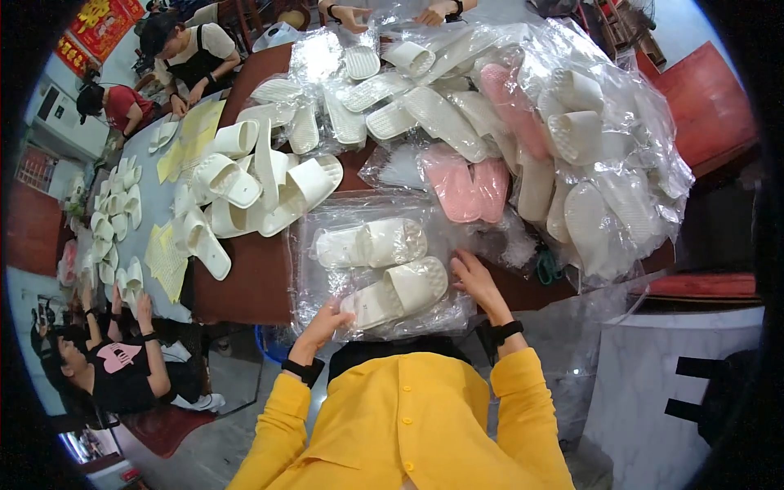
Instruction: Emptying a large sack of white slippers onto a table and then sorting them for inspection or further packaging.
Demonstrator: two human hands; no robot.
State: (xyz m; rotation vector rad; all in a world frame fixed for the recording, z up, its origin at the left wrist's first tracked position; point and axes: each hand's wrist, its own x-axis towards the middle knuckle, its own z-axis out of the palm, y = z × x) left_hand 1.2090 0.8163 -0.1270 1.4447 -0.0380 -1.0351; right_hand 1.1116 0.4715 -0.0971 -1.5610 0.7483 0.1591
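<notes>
Two white slippers lie side by side in front of me on clear plastic bags [304, 278]. The farther slipper [376, 243] and the nearer slipper [396, 294] both have their toe straps toward the right. My left hand [325, 320] is closed at the heel end of the nearer slipper, thumb on its edge. By that slipper's toe is my right hand [478, 282], its fingers apart at the edge of the bags and holding nothing. Whether plastic covers the slippers in places, I cannot tell.
Loose white slippers [233, 180] are heaped left of the bags. Bagged white slippers [445, 122] and pink slippers [465, 184] pile up beyond and to the right. Green-handled scissors [549, 268] lie at the right. Other people work along the grey table [167, 304] and across from me.
</notes>
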